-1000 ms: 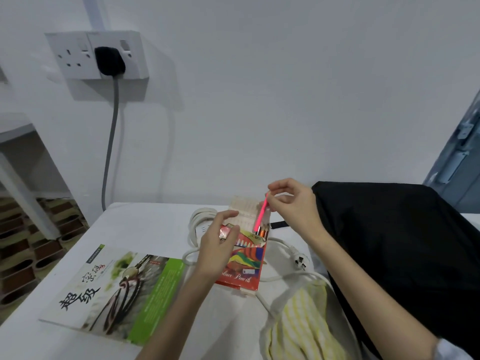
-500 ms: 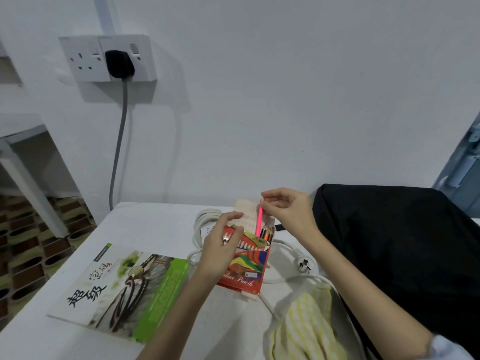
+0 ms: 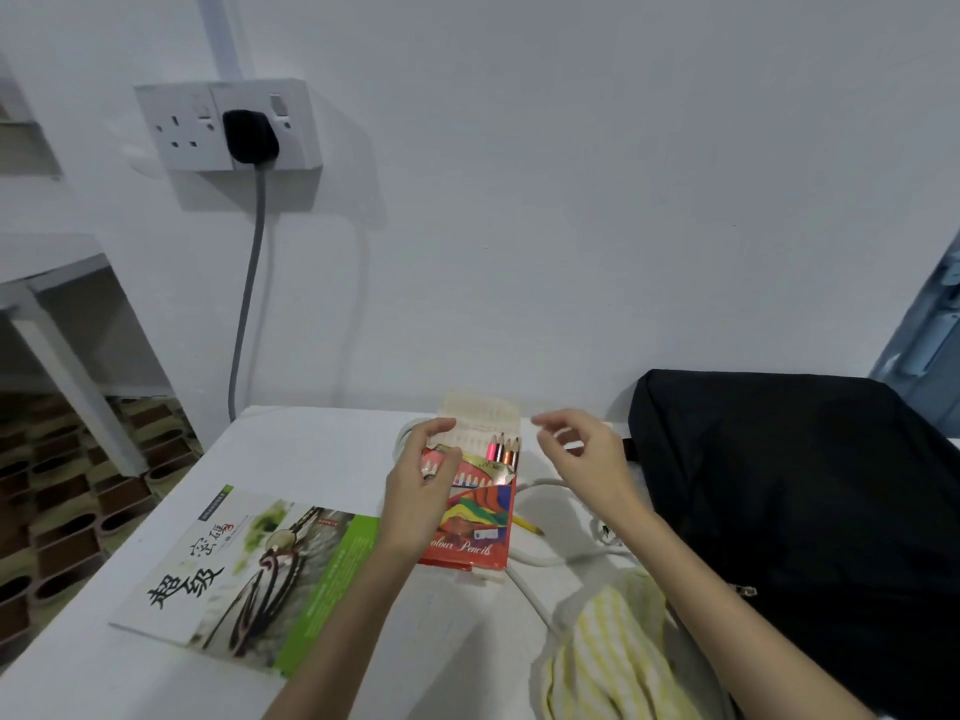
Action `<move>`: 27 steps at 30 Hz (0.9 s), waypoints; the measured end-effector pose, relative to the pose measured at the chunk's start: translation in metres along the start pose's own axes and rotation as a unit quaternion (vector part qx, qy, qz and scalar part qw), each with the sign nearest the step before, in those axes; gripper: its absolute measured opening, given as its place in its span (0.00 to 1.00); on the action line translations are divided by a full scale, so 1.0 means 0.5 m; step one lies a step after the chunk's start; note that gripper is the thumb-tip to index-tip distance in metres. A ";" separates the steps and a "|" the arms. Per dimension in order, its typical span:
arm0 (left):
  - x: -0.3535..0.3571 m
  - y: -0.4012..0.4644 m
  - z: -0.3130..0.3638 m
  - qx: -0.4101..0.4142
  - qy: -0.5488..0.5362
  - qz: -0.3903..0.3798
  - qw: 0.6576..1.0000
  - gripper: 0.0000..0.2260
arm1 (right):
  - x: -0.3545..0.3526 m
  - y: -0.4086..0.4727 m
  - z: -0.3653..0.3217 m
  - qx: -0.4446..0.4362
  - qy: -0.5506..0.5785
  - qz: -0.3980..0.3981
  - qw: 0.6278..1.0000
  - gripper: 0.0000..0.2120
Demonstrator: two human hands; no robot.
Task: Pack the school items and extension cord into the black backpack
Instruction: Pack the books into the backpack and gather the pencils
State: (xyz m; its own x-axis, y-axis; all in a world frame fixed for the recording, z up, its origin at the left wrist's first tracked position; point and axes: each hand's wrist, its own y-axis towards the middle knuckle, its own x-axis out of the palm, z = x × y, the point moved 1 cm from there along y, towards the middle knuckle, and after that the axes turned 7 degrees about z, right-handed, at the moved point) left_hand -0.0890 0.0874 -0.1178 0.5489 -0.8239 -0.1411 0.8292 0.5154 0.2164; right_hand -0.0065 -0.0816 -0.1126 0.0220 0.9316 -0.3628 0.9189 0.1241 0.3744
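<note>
Head view, white table (image 3: 322,459), white wall (image 3: 571,200), double socket (image 3: 228,124), tiled floor (image 3: 62,501)

White wall socket (image 3: 227,126) holds a black plug (image 3: 250,136), grey cable (image 3: 248,298) dropping behind the desk (image 3: 311,449). Yellow-striped cloth (image 3: 615,662) lies at the desk's near edge. Patterned floor (image 3: 67,511) at left.
</note>
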 end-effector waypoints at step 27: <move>-0.025 -0.102 -0.024 0.001 0.032 0.007 0.999 0.11 | -0.004 -0.063 -0.144 0.051 0.270 -0.019 0.961 0.07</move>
State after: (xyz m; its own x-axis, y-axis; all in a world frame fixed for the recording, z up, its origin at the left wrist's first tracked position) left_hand -0.1369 0.0744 -0.1385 0.5657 -0.8001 -0.1995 0.8215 0.5259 0.2206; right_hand -0.0638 -0.0631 -0.0624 -0.1951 0.9718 0.1325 0.9496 0.1534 0.2733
